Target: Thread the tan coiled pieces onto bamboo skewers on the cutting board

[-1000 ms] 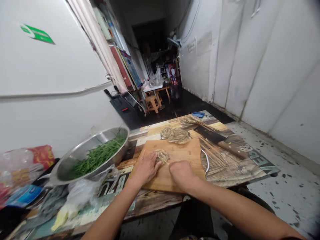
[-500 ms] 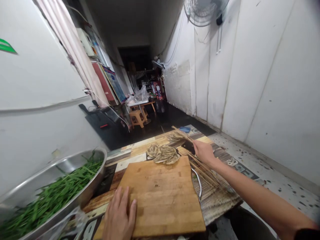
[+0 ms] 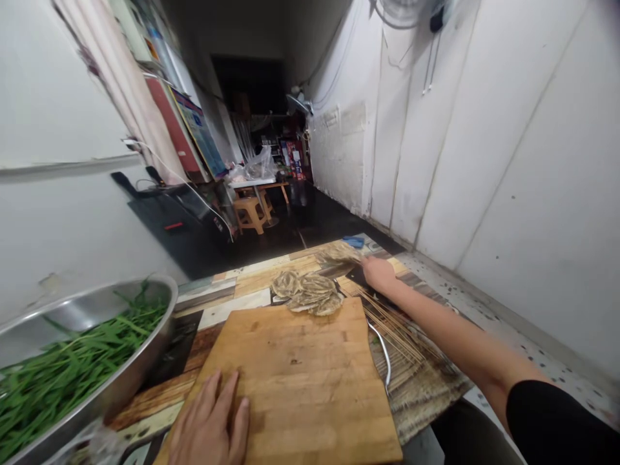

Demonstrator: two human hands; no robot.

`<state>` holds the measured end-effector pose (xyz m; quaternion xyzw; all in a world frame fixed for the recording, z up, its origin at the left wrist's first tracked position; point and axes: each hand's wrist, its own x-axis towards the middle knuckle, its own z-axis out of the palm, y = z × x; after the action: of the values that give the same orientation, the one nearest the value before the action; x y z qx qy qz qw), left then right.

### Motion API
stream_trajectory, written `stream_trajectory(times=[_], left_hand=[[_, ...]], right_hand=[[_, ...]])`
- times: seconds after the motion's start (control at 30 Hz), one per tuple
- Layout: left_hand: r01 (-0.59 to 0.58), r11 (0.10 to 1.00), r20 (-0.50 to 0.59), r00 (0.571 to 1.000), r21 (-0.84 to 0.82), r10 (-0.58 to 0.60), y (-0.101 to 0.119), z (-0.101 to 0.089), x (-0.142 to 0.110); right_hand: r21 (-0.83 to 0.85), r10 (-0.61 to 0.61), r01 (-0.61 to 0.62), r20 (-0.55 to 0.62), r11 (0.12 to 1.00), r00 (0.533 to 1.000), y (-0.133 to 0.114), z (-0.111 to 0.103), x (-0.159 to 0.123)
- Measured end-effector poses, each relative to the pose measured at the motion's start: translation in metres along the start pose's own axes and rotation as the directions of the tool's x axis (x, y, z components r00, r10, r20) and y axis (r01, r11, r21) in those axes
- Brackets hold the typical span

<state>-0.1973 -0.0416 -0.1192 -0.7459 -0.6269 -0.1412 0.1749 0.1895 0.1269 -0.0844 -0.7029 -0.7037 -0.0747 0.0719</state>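
Note:
My left hand (image 3: 210, 423) lies flat, fingers spread, on the lower left of a wooden cutting board (image 3: 300, 374). My right hand (image 3: 378, 274) reaches past the board's far right corner. Its fingers are closed at the stick end of a skewer of frilly grey-brown food (image 3: 339, 254), which looks like tripe; the grip itself is partly hidden. A similar frilly heap (image 3: 310, 292) sits against the board's far edge. Below my right forearm, several thin bare bamboo skewers (image 3: 394, 326) lie fanned out on the table.
A large steel basin (image 3: 159, 336) of cut green leaves (image 3: 82, 361) stands at the left. A blue object (image 3: 353, 241) lies at the table's far edge. A white curved handle or cord (image 3: 382, 345) runs beside the board. A stool (image 3: 249, 215) stands beyond, near a wall at right.
The view has shifted, with the scene moving left. My right hand has drawn the skewered food slightly lower, and the sticks earlier seen beyond it no longer show. My left hand stays flat on the board.

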Motion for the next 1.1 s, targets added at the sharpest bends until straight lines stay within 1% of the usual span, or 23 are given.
stream_trajectory(times=[0.1, 0.2, 0.3, 0.37, 0.43, 0.5, 0.57, 0.63, 0.73, 0.83, 0.9, 0.93, 0.97, 1.0, 1.03, 1.07, 1.1], left_hand=[[0.005, 1.0, -0.013, 1.0, -0.022, -0.006, 0.001, -0.002, 0.0], [0.015, 0.999, 0.01, 1.0, -0.035, -0.014, 0.0, 0.0, -0.001], [0.029, 0.999, 0.041, 0.999, -0.027, -0.028, 0.001, -0.001, -0.001], [0.04, 0.999, 0.056, 0.998, -0.015, -0.039, 0.002, -0.004, 0.0], [0.029, 1.0, 0.066, 0.997, -0.003, -0.029, 0.003, -0.009, 0.003], [-0.005, 1.0, 0.076, 0.997, 0.009, 0.005, 0.005, -0.015, 0.009], [-0.077, 0.997, 0.108, 0.991, -0.01, 0.078, 0.012, -0.023, 0.02], [-0.171, 0.982, 0.143, 0.973, -0.085, 0.182, 0.026, -0.029, 0.038], [-0.266, 0.942, 0.082, 0.954, -0.203, 0.287, 0.062, -0.029, 0.073], [-0.373, 0.883, 0.015, 0.919, -0.284, 0.394, 0.103, -0.017, 0.108], [-0.459, 0.828, -0.043, 0.881, -0.323, 0.471, 0.126, -0.006, 0.124], [-0.477, 0.805, -0.069, 0.871, -0.353, 0.486, 0.134, -0.002, 0.13], [-0.478, 0.785, -0.088, 0.87, -0.394, 0.486, 0.14, 0.001, 0.134], [-0.464, 0.768, -0.1, 0.876, -0.443, 0.471, 0.144, 0.003, 0.137], [-0.432, 0.75, -0.108, 0.891, -0.501, 0.441, 0.146, 0.002, 0.139], [-0.384, 0.728, -0.117, 0.913, -0.568, 0.39, 0.146, 0.001, 0.14], [-0.317, 0.699, -0.125, 0.942, -0.641, 0.313, 0.144, -0.002, 0.141]], right_hand=[[0.005, -0.039, 0.039, -0.011, 0.999, 0.999, 0.0, -0.013, -0.031], [0.026, -0.069, 0.067, 0.067, 0.997, 0.995, 0.0, -0.019, -0.069], [0.057, -0.069, 0.061, 0.15, 0.996, 0.986, -0.001, -0.015, -0.097], [0.077, -0.067, 0.054, 0.172, 0.996, 0.983, -0.002, -0.01, -0.105], [0.096, -0.061, 0.045, 0.179, 0.994, 0.982, -0.002, -0.006, -0.106], [0.112, -0.046, 0.026, 0.178, 0.993, 0.983, -0.002, -0.004, -0.104], [0.125, -0.021, 0.0, 0.168, 0.992, 0.986, 0.0, -0.004, -0.101], [0.137, 0.004, -0.024, 0.143, 0.99, 0.99, 0.002, -0.003, -0.101], [0.16, 0.021, -0.036, 0.095, 0.987, 0.995, 0.006, -0.004, -0.104], [0.213, 0.036, -0.043, 0.037, 0.976, 0.999, 0.006, -0.007, -0.106], [0.349, 0.071, -0.059, -0.022, 0.935, 0.997, 0.004, -0.011, -0.107], [0.474, 0.102, -0.08, -0.021, 0.877, 0.995, 0.004, -0.013, -0.108], [0.627, 0.132, -0.117, 0.024, 0.77, 0.991, 0.003, -0.016, -0.108], [0.778, 0.142, -0.175, 0.11, 0.604, 0.984, 0.003, -0.018, -0.108], [0.888, 0.125, -0.248, 0.216, 0.387, 0.968, 0.002, -0.021, -0.109], [0.935, 0.082, -0.319, 0.309, 0.156, 0.947, 0.002, -0.024, -0.109], [0.928, 0.03, -0.368, 0.37, -0.051, 0.929, 0.001, -0.028, -0.11]])
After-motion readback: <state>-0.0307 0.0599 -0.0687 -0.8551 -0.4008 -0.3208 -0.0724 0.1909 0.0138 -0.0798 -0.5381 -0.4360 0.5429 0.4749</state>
